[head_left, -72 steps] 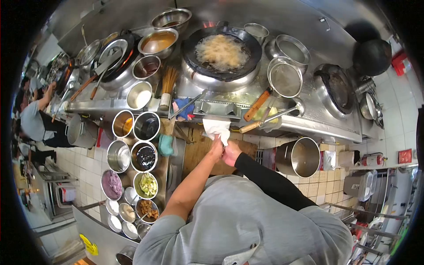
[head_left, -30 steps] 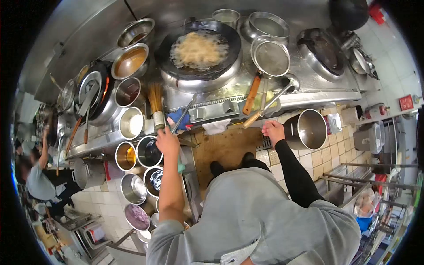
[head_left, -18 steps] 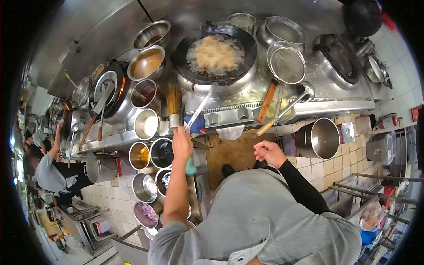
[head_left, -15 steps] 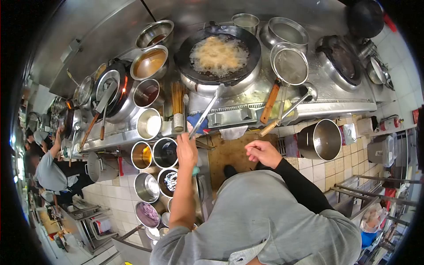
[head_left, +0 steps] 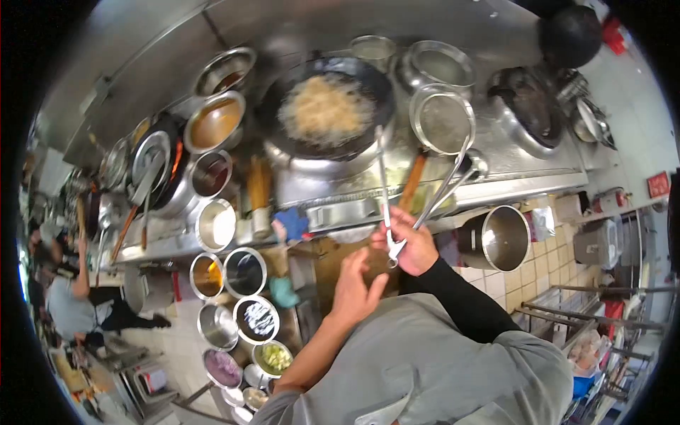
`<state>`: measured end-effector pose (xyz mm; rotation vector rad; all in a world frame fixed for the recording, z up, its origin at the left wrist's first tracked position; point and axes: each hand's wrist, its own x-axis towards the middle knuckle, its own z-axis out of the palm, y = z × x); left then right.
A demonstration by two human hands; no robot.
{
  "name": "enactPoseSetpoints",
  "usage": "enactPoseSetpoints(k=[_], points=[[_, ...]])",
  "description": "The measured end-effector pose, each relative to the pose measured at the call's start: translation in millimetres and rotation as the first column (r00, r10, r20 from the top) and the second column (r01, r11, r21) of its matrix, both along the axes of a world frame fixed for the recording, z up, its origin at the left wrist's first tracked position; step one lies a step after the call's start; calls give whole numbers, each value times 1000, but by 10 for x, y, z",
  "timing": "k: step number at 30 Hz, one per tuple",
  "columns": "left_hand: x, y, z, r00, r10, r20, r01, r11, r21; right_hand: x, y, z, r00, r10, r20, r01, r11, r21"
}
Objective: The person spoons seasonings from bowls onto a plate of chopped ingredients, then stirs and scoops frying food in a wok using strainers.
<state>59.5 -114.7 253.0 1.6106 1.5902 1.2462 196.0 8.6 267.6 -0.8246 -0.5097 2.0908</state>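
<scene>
My right hand point(head_left: 419, 249) grips a pair of long metal tongs point(head_left: 384, 185) near their hinged end, and the two arms spread apart toward the stove. Just left of it, my left hand point(head_left: 356, 289) is open, its fingers apart and holding nothing. Beyond the tongs, a black wok point(head_left: 268, 117) sits on the burner. Pale golden food point(head_left: 322, 110) bubbles in the oil inside it. A wire-mesh strainer point(head_left: 443, 124) with a wooden handle lies right of the wok, beside a ladle point(head_left: 476, 164).
Bowls of sauce point(head_left: 214, 124) line the stove's left side, near a bamboo brush point(head_left: 259, 188). Metal pots with ingredients, including chopped green pieces point(head_left: 273, 358), stand at my left. A tall pot point(head_left: 506, 239) is at right. Another person point(head_left: 67, 297) works far left.
The tongs have passed from my left hand to my right and now spread wide. My left hand has drawn back and opened. The whole view has shifted slightly.
</scene>
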Motion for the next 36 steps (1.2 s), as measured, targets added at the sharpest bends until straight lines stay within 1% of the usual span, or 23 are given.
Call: enactPoseSetpoints(k=[2,4,6,8,9,11,12,13,15,16,18,20,21,23,24,25,26,27,28,30,32,35,36], points=[[50,144,-9,997,44,-58,-47,998,-47,640,549,-3,987,-52,155,37,994,98],[33,215,-249,990,79,-116,-102,973,-205,1197,1233,32,919,-216,330,226,974,9],[16,171,-576,963,119,-240,-181,949,-257,1841,2032,-88,894,-207,397,240,970,-34],[50,32,-764,918,98,-384,-252,892,-375,2150,2778,-62,815,-259,519,280,959,40],[63,-95,-897,907,91,-411,-269,876,-400,2343,3251,-195,694,-220,686,197,974,113],[177,-307,-1127,882,100,-461,-329,830,-450,2745,4273,-701,210,-420,883,-112,887,448],[288,-340,-1092,878,123,-462,-379,768,-516,2782,4777,-944,-41,-675,737,-405,685,605],[400,-417,-1057,867,173,-468,-446,689,-571,2780,5290,-1098,-222,-535,815,-446,799,403],[667,-622,-1054,841,292,-455,-538,543,-645,2615,5772,-994,-385,-521,762,-642,744,185],[760,-687,-1108,832,343,-437,-555,496,-667,2582,6017,-1088,-378,-537,754,-659,728,188],[891,-814,-1223,809,415,-415,-572,394,-720,2421,6081,-1011,-477,-567,671,-663,734,149],[1043,-1154,-1454,783,459,-419,-574,276,-771,2299,6327,-861,-536,-478,696,-687,726,-29],[1171,-1420,-1639,778,429,-459,-602,298,-741,2280,6396,-832,-576,-424,699,-681,721,-125],[1408,-1868,-1891,779,336,-530,-625,356,-694,2284,6544,-827,-447,-482,753,-734,679,-2],[1510,-1834,-1693,807,456,-375,-536,300,-789,2424,6644,-805,-400,-499,769,-737,674,53],[1616,-1739,-1493,830,435,-350,-465,192,-864,2385,6516,-600,-409,-435,802,-731,682,-2],[1724,-1509,-1151,854,407,-323,-384,77,-920,2430,6583,-722,-497,-403,769,-700,710,-80],[1781,-1519,-1167,860,391,-329,-375,45,-926,2442,6612,-735,-526,-369,766,-668,737,-103],[1795,-1549,-1255,862,382,-334,-388,70,-919,2473,6599,-665,-526,-378,762,-699,702,-135],[1807,-1604,-1505,851,395,-345,-429,146,-891,2443,6315,-295,-519,-354,778,-654,751,-95],[1740,-1583,-1653,847,401,-349,-460,225,-859,2527,6321,-547,-521,-424,741,-655,755,-29],[1519,-1576,-1749,849,400,-346,-485,326,-812,2575,6202,-311,-497,-446,744,-733,675,-85],[1416,-1566,-1764,849,401,-344,-490,352,-798,2614,6162,-344,-487,-473,735,-722,691,-34]])
